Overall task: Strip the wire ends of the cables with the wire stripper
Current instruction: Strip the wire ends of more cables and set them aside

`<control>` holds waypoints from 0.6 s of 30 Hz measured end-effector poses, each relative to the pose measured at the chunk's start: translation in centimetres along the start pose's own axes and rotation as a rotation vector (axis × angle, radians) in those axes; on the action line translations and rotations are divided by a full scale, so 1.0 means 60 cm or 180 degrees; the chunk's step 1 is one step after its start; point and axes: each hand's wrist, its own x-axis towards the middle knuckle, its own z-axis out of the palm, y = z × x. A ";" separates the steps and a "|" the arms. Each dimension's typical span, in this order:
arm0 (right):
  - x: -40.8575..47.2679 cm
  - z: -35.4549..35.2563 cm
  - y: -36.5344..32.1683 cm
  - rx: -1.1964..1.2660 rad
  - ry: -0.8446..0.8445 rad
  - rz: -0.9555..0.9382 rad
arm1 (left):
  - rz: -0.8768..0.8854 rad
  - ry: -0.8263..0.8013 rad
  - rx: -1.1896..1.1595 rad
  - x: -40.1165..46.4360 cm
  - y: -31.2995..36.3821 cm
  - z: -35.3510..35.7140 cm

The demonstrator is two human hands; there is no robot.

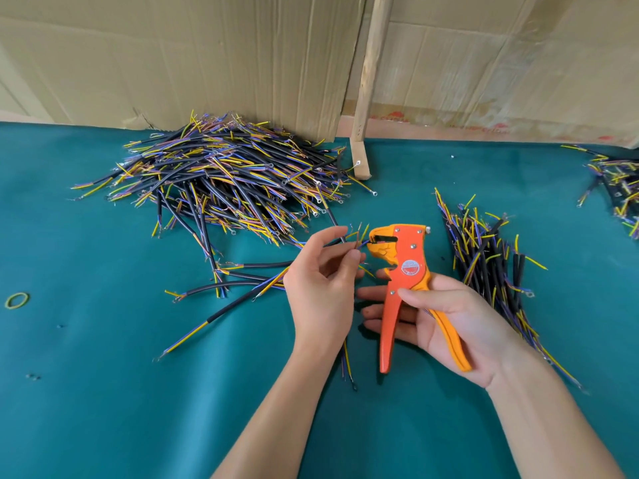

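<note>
Stripper upright in right hand, nose toward left hand's cable.

I see a teal cloth spread over the whole work surface. Creased cardboard sheets stand along its far edge as a back wall, and another cardboard panel to the right carries faint red print near its base. Between them I see a bare wooden post rising upright, its foot resting on the cloth. At the far left lies a yellow-green rubber band, well apart from everything else. A few tiny dark specks dot the cloth near it.
</note>
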 end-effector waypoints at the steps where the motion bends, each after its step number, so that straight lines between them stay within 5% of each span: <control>1: -0.002 -0.001 -0.001 -0.0047 -0.0024 0.0025 | -0.0038 0.0000 -0.0019 0.000 0.001 0.000; 18: -0.005 -0.001 -0.002 -0.0394 -0.0081 0.0024 | -0.0087 -0.0061 -0.0148 0.005 -0.001 -0.003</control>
